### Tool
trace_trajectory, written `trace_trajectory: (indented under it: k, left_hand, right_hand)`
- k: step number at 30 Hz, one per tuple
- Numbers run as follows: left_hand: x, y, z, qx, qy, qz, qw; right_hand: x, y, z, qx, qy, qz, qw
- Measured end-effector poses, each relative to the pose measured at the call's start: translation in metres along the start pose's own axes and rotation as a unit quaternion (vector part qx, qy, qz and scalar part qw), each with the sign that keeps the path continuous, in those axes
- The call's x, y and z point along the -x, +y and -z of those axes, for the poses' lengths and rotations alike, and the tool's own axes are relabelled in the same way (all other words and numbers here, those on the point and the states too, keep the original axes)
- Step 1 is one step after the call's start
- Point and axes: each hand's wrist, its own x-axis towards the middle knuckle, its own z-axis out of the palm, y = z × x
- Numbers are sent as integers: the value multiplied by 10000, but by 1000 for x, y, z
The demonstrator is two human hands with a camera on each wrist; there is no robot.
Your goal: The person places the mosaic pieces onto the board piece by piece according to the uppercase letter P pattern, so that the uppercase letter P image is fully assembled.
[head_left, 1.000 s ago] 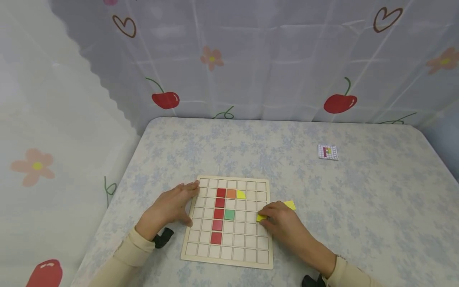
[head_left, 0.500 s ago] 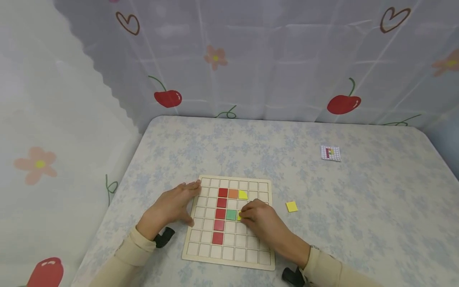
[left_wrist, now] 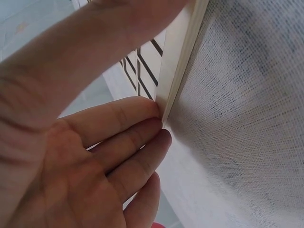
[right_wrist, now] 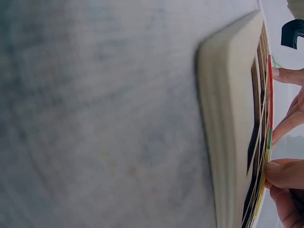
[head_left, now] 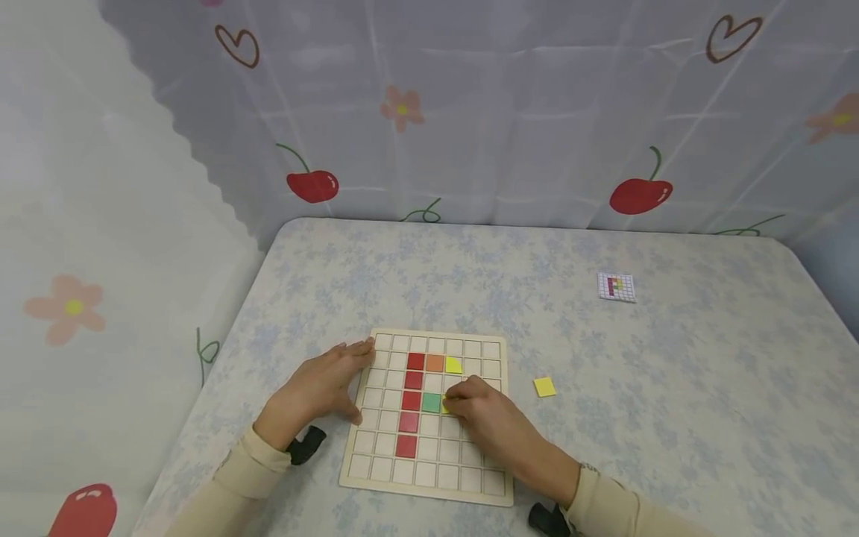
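A pale wooden grid board (head_left: 396, 485) lies on the table, with a column of red tiles (head_left: 411, 400), an orange tile (head_left: 435, 363), a yellow quarter-round tile (head_left: 453, 365) and a green tile (head_left: 432, 403) in its squares. My left hand (head_left: 324, 382) rests at the board's left edge, its straight fingertips and thumb touching the rim; the left wrist view shows the fingers (left_wrist: 130, 142) against that edge. With curled fingers, my right hand (head_left: 493, 421) pinches a yellow tile (head_left: 446, 405) at the square right of the green one. Most of this tile is hidden under the fingertips.
Another yellow tile (head_left: 545, 387) lies on the table right of the board. Farther back at right is a small card (head_left: 616, 287) printed with a coloured grid pattern. A curtain (head_left: 503, 112) with cherries and flowers hangs behind the table.
My right hand has moved left over the board with the yellow tile, from the right-hand columns to beside the green tile. My left hand has stayed at the board's edge.
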Motion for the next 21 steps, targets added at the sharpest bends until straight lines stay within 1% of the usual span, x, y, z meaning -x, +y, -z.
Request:
trace_trajectory:
  k: [8, 16, 18, 21]
  left_hand:
    - [2, 1, 0, 2, 5, 8, 10000]
    - [1, 1, -1, -11, 56, 37, 10000]
    - [1, 1, -1, -10, 46, 39, 10000]
    - [1, 1, -1, -34, 25, 43, 10000]
  right_hand:
    - [4, 0, -1, -63, 36, 92, 9999]
    - [15, -2, 1, -369, 114, 108, 9992]
    - [19, 1, 5, -422, 177, -16, 9990]
    - [27, 9, 14, -425, 378, -437, 9974]
